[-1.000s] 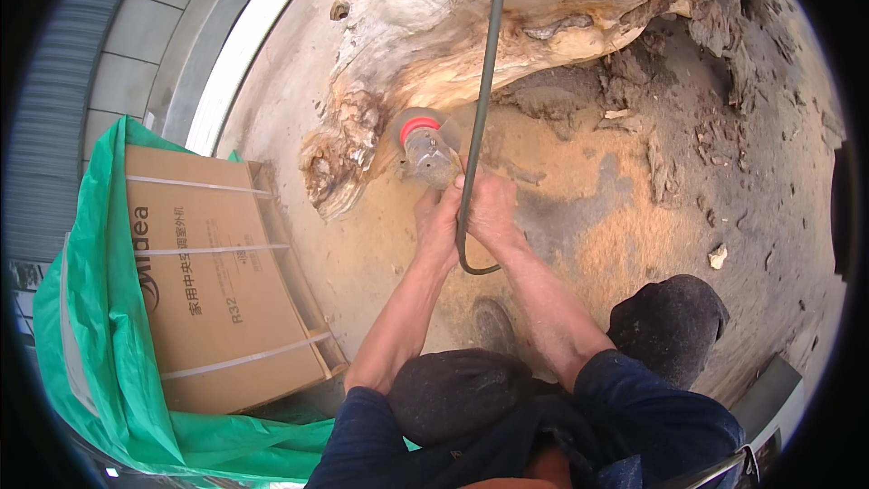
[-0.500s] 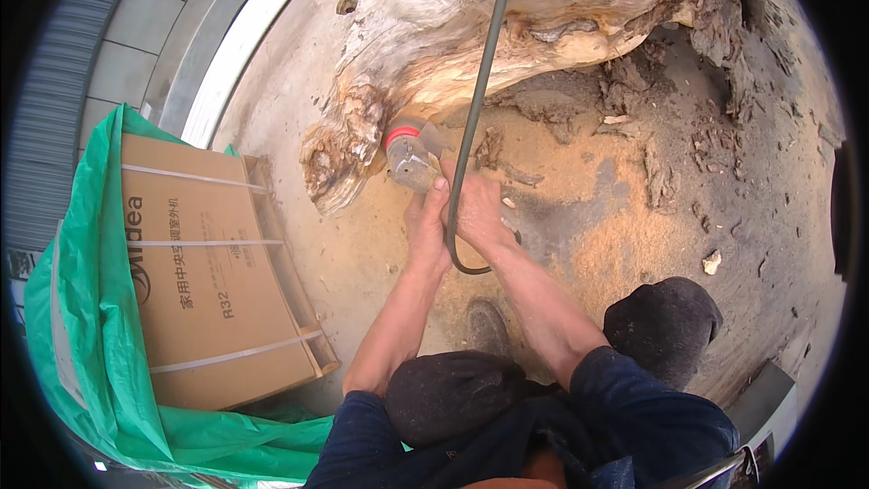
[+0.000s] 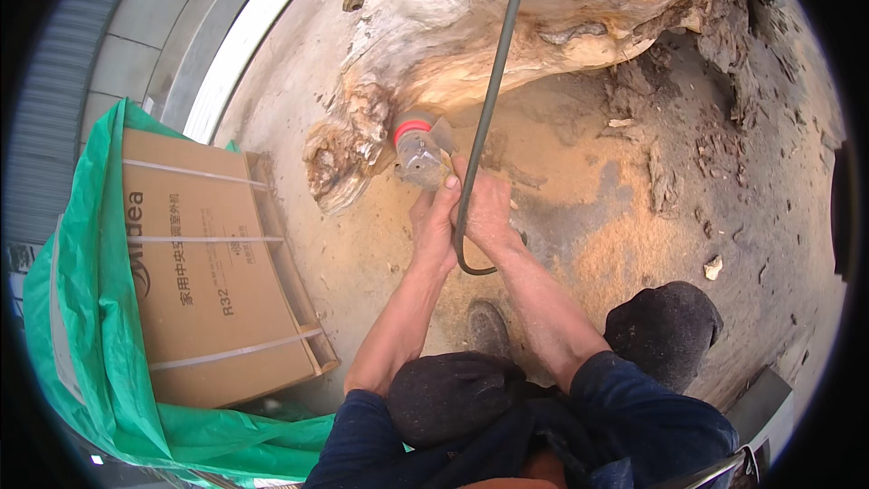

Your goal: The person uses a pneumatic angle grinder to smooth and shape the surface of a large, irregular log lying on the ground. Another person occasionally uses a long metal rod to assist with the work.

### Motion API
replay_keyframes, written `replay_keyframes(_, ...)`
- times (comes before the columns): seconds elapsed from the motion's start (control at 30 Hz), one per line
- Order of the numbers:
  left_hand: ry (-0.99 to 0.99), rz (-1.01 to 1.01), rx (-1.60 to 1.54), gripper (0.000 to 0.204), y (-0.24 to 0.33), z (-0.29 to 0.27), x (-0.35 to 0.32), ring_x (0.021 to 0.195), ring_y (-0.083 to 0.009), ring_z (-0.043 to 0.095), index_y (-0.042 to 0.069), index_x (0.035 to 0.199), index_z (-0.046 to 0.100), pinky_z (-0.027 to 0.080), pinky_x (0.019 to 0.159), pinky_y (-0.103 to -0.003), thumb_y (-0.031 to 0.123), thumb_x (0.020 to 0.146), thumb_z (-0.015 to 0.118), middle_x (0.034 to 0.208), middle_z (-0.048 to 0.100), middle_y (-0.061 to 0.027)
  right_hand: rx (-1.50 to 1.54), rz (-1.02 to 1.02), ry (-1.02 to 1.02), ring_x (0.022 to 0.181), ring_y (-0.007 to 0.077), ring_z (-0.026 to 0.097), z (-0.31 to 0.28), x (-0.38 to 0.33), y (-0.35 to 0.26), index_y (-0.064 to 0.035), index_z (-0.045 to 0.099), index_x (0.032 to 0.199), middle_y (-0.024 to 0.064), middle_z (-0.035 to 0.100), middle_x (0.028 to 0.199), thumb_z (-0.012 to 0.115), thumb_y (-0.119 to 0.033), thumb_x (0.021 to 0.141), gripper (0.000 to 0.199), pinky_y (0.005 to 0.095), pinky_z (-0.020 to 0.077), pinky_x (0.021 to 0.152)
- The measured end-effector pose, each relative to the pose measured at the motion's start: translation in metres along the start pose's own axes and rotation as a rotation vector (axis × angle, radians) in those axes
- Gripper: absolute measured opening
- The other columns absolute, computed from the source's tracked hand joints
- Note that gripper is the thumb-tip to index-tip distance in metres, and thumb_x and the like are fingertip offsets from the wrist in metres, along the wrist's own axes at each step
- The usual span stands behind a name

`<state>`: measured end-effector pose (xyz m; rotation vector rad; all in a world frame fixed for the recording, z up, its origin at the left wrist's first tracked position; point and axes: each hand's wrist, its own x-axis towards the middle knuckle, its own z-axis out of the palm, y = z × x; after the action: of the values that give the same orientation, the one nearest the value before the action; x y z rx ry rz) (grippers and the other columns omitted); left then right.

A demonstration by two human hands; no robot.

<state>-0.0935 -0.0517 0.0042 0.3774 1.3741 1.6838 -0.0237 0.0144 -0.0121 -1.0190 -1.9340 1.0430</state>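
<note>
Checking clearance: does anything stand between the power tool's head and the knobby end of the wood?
Nothing visible does. The left hand and right hand hold the power tool close to the wood; the dark cable crosses the view over the right hand.

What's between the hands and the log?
The grinder, held by the left hand and right hand, its red-ringed end close to the log; contact unclear. Seen in the head view.

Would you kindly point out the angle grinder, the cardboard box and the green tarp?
Angle grinder [image 3: 420,160], head view: its gear head.
Cardboard box [image 3: 217,272], head view: broad printed face.
Green tarp [image 3: 101,326], head view: left-hand folds.
</note>
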Motion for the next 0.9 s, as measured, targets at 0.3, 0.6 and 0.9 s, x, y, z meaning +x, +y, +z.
replay_keyframes(0.3,-0.028,-0.018,0.016,0.048,0.006,0.008,0.002,0.104,-0.0145,0.062,-0.003,0.131,0.053,0.053,0.091,-0.031,0.03,0.1,0.07,0.116,0.063,-0.0088,0.051,-0.047,0.143,0.072,0.0448,0.065,0.01,0.002,0.011,-0.009,0.056,0.094,0.0184,0.063,0.073,0.062,-0.017,0.083,0.015,0.0512,0.0486,0.06)
replay_keyframes(0.6,0.025,-0.004,-0.041,0.05,-0.001,-0.013,0.003,0.105,-0.0149,0.063,-0.005,0.134,0.051,0.054,0.09,-0.032,0.027,0.1,0.07,0.119,0.063,-0.0099,0.038,-0.122,0.073,0.071,0.0442,0.065,0.012,0.001,0.001,-0.0095,0.056,0.093,0.0183,0.062,0.071,0.062,-0.017,0.084,0.013,0.0505,0.0482,0.059)
replay_keyframes(0.9,-0.017,-0.046,0.03,0.052,-0.002,0.004,0.007,0.105,-0.0144,0.063,-0.005,0.132,0.052,0.054,0.09,-0.031,0.028,0.098,0.072,0.116,0.064,-0.0103,0.077,0.012,0.098,0.077,0.0456,0.065,0.01,0.002,0.017,-0.0095,0.058,0.097,0.0198,0.065,0.076,0.061,-0.02,0.086,0.015,0.0512,0.0484,0.063)
